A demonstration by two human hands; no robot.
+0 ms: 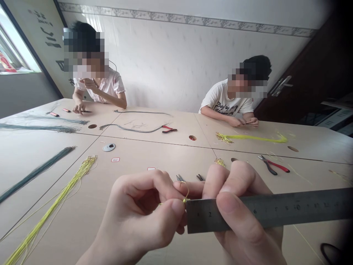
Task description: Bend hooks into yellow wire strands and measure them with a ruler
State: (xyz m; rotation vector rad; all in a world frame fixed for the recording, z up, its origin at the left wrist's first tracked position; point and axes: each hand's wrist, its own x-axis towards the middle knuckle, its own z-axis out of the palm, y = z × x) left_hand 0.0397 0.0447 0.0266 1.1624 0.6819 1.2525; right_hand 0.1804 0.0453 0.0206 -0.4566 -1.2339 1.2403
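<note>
Close to the camera, my left hand [149, 209] pinches a thin yellow cord [188, 189] between thumb and forefinger. A small loop of the cord rises above the fingertips, with a knot at the ruler's end. My right hand [242, 206] is closed on a steel ruler [275, 209], thumb in front and fingers behind. The ruler lies nearly level, its left end touching or almost touching my left fingertips by the knot. Part of the cord is hidden by the fingers. Tips of two tools [180, 178] show behind my hands.
Yellow cord bundles [57, 202] and dark green-grey ones [35, 173] lie on the table [138, 235]. Red-black pliers [273, 164] rest at right, another pair [168, 129] farther back. Two people sit opposite, one in pink [104, 84], one in white [215, 99]. The table has round holes [92, 126].
</note>
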